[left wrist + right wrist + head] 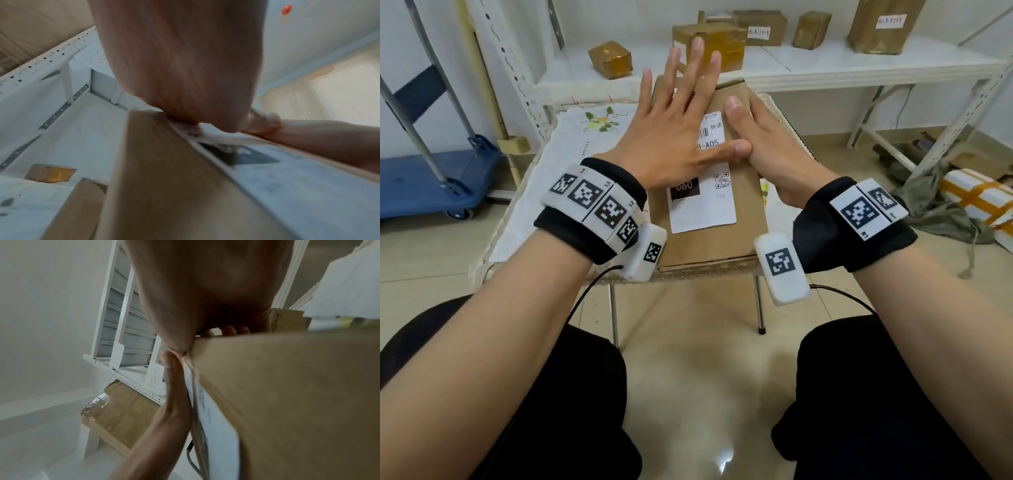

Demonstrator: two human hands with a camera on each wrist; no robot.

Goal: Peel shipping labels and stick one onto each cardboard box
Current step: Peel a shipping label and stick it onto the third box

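the left hand [671,137] lies flat over the label [703,192], its fingers [674,75] spread and straight, the tips lifted off the box [743,219], and only the thumb and heel of the palm seem to bear on the paper. the label sits on the top face of the box, which stands on the table [530,192] in front of the knees, and its near half looks smooth. the step seems to be the pressing down of a label already stuck, so it would do well to sweep the flat palm from the middle out toward the far edge, chasing air ahead of it, then run a thumb along each border. on the right, the right hand [763,144] grips the box's side, thumb on top beside the label and fingers curled down the wall; it should brace the box firmly so the sweep does not slide it on the cloth [571,137].
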